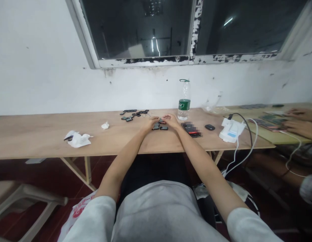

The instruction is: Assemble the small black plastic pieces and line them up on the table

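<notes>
My left hand (150,124) and my right hand (172,121) meet over the wooden table, fingers bent together. Pinched between the fingertips is a small dark flat piece (161,120), partly hidden; its exact kind is too small to tell. Just under the hands lie several similar grey-and-black rectangular pieces (164,128) on the tabletop. Farther back and left, a loose group of black and grey pieces (129,119) is spread out, with tiny pale bits (146,115) beside it.
Right of my hands are a phone (192,129), a water bottle (184,105), a small black case (210,127) and a white power strip (231,130) with cables. Crumpled tissues (80,139) lie left. Another person's hands (301,122) work at the far right. A wall with windows stands behind.
</notes>
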The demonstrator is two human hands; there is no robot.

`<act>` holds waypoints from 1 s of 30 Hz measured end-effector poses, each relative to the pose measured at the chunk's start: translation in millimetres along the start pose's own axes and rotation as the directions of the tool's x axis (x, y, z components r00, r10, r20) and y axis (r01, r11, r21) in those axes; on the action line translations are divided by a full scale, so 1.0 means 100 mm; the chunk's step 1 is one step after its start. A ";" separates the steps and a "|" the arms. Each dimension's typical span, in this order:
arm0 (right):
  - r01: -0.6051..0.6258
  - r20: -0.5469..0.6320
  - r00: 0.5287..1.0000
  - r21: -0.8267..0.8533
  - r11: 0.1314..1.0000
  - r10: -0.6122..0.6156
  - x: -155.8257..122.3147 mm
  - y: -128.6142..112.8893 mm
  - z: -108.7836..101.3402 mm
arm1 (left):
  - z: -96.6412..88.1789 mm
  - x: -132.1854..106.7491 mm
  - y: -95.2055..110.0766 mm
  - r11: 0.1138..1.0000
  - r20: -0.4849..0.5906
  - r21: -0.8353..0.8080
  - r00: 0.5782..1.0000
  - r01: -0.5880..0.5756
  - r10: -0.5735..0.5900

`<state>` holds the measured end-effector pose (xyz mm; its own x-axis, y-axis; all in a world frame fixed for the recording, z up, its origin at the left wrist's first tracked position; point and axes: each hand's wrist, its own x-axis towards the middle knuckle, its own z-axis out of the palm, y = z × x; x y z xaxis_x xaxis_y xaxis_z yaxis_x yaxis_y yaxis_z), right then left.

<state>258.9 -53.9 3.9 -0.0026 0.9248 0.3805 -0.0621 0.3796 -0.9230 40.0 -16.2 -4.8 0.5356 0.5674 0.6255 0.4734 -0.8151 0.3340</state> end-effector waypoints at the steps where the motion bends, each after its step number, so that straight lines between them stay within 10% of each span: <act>1: -0.001 0.003 1.000 -0.002 1.000 0.001 0.00 0.00 0.00 | 0.00 0.00 0.00 1.000 0.002 -0.010 1.000 0.007 -0.007; 30: -0.019 0.051 0.999 0.005 1.000 0.019 0.03 0.03 -0.03 | 0.03 0.00 -0.05 0.999 -0.041 -0.031 0.999 0.027 -0.028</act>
<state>261.2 -49.5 1.8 -0.0551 0.9292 0.3655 -0.0674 0.3617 -0.9298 40.1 -11.5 -8.6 0.4926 0.5850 0.6443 0.4661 -0.8026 0.3724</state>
